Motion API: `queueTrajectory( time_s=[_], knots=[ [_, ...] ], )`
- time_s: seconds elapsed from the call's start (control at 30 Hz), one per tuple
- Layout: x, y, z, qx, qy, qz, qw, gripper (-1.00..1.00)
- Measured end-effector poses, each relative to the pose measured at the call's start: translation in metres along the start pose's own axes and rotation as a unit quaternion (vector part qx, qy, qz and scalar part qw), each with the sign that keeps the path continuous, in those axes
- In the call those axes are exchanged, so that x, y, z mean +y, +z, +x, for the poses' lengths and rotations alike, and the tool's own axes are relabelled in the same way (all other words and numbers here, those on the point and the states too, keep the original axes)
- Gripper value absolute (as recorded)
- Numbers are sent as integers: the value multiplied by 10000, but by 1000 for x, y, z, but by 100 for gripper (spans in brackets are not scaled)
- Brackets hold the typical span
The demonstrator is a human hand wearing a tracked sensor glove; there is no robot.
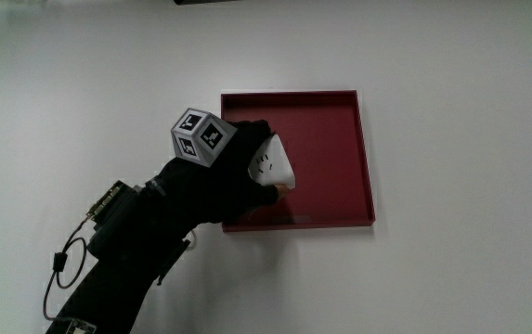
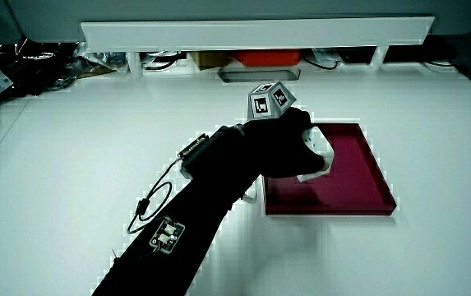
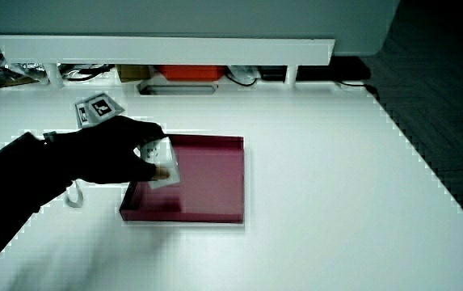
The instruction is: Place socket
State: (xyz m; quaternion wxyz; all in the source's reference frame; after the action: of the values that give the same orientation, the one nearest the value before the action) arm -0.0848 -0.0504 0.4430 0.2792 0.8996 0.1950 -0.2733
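one hand [image 1: 224,172] gripping socket [image 1: 271,164] over tray [image 1: 340,158], holes visible from above

We see the surface [image 1: 451,278] as plain white, no pattern. The tray [image 1: 363,158] is dark red, w/ walls approx. the same shade as its floor. The hand [image 1: 219,181] is in a black glove; forearm is black too. The cube [image 1: 201,137] on the glove's back is white w/ black square markers, one per face. The socket [image 1: 270,162] is white w/ small dark marks on its face. We note a thin black cable loop [image 1: 61,274] by the forearm. In both side views the low partition [image 2: 260,33] is white; under it sits sth orange-red [image 2: 264,59].
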Motion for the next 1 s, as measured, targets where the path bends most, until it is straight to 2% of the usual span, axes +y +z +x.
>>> queueTrajectory(
  time_s=[0.13,0.2,0.3,0.33,0.5,0.67,0.83,0.87,1.0],
  knots=[
    [6,-15,-2,-22,-69,-78,9999,0],
    [7,-19,0,116,-58,-147,9998,0],
    [11,-28,-3,30,-56,-235,9997,0],
    [11,-29,-2,99,-60,-224,9997,0],
    [14,-40,-6,34,-38,-349,9994,0],
    [16,-49,-7,171,-40,-388,9991,0],
    [19,-59,-13,96,42,-479,9988,0],
    [19,-59,-14,-3,18,-470,9989,0],
    [21,-59,-16,-66,165,-598,9981,-4]
  ],
)
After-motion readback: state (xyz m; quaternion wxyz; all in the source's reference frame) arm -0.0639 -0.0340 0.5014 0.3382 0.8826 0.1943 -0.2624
